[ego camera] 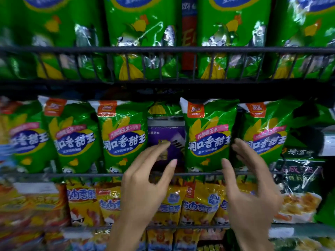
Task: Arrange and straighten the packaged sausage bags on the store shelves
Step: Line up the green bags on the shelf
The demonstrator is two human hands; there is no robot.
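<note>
Green sausage bags stand in a row on the middle shelf behind a black wire rail [76,175]. One green bag [208,136] stands just right of a gap, where a purple package [166,142] shows further back. My left hand [145,182] is raised in front of that gap, fingers spread and loosely bent, holding nothing. My right hand [252,182] is raised with straight fingers beside the right edge of that green bag, its fingertips over the neighbouring bag [266,131]. Whether either hand touches a bag is unclear.
The upper shelf holds more green bags [139,33] behind a wire rail [163,49], with a red package [189,37] between two of them. Yellow bags [197,201] fill the lower shelf. Dark green packets [301,171] stand at the right.
</note>
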